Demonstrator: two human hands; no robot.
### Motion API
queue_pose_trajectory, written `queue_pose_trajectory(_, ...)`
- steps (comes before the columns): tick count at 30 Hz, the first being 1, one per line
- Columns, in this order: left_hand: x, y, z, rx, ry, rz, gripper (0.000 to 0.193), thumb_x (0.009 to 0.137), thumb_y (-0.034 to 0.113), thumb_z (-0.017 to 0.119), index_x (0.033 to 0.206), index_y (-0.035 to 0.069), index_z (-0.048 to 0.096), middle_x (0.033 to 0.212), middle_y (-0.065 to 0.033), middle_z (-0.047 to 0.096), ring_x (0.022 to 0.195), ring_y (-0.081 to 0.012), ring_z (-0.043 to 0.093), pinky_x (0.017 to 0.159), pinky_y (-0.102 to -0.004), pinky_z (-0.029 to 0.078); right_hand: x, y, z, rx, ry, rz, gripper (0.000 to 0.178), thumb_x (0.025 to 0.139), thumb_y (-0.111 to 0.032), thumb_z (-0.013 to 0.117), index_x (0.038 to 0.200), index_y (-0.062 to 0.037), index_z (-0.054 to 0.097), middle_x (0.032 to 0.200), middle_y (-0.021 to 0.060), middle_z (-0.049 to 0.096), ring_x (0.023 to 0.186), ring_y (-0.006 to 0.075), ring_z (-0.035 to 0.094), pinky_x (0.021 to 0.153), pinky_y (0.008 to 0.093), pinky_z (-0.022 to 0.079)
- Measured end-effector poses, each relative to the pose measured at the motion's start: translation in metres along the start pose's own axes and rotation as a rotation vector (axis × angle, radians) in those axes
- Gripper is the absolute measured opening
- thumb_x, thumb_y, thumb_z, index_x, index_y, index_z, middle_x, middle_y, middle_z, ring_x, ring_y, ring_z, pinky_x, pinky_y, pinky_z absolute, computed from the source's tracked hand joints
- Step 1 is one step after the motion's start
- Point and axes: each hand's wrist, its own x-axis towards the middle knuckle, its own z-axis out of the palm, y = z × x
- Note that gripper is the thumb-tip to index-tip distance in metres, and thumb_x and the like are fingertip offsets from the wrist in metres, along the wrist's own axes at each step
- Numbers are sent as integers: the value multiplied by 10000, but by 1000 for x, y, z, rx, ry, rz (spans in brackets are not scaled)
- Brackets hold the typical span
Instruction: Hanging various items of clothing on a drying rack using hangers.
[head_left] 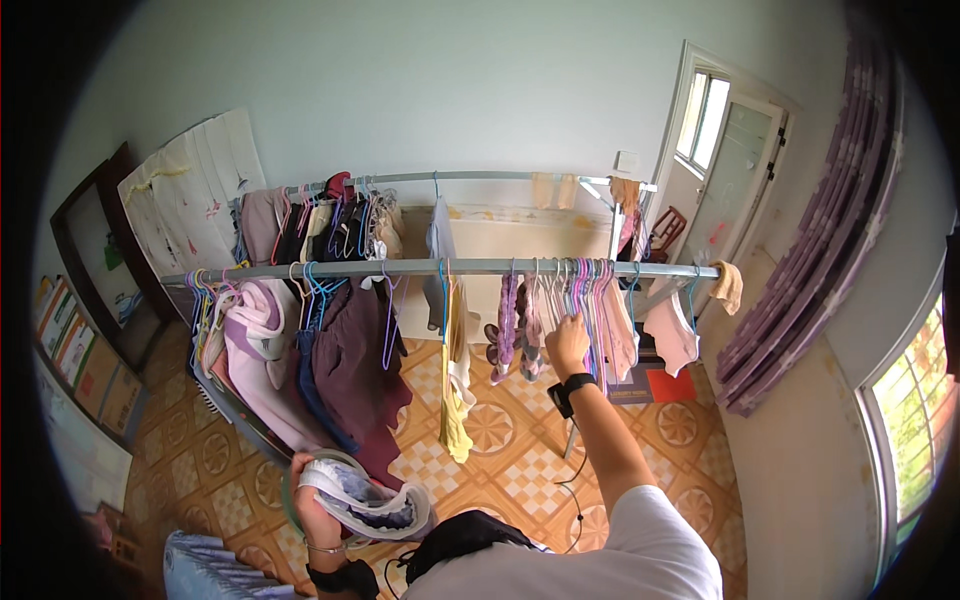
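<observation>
My right hand (568, 345) reaches up to the front bar of a clothes rack, closed among a tight row of pink, purple and blue hangers (590, 290). Which hanger its fingers grip is hard to make out. Low in front of me, my left hand (312, 495) is closed on the edge of a bunched white and grey-blue garment (365, 500). Left of my right hand hang a purple patterned cloth (506, 315) and some socks (532, 355). Pale pink garments (620, 335) hang just to its right.
The front bar (480, 267) also carries a yellow garment (456, 420), dark purple clothes (355, 345) and a lilac hooded top (262, 350). Behind runs a second bar (500, 176) with more clothes. Purple curtains (810, 220) hang at right. A cable (575, 500) trails over the tiled floor.
</observation>
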Motion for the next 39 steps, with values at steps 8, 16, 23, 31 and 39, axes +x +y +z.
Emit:
queue_pose_trajectory(8,13,-8,-6,-156,108,-50,219,759,105,423,971,78,466,860,-54,553,799,-170,570,734,-285,472,5,-2,-57,698,-64,96,135,730,-120,557,775,0,514,820,188,548,740,372,535,678,424,430)
queue_pose_trajectory(16,32,-17,8,42,50,-117,385,588,-12,463,965,60,470,854,-31,496,785,-156,518,726,-235,427,-141,36,-145,1053,-112,214,133,732,-6,578,788,-29,460,740,62,489,606,120,488,528,265,400)
queue_pose_trajectory(23,54,-24,32,288,-170,-142,262,727,28,574,979,43,501,881,-6,508,803,-108,496,731,-232,409,-150,45,-179,1313,-272,422,265,921,-116,503,1162,-7,516,656,-53,455,515,20,361,448,179,275)
queue_pose_trajectory(31,82,-54,63,956,-219,209,214,778,209,627,862,18,580,812,-152,547,724,-282,559,643,-340,442,-175,9,-254,1494,-809,227,260,938,-206,509,961,19,636,593,-48,415,516,39,343,474,190,264)
queue_pose_trajectory(39,62,-34,89,1223,-37,356,234,797,251,612,918,54,574,857,-153,510,762,-367,562,674,-428,465,-170,-15,-262,1479,-885,129,214,926,-149,524,881,10,661,655,-33,501,554,51,397,499,201,322)
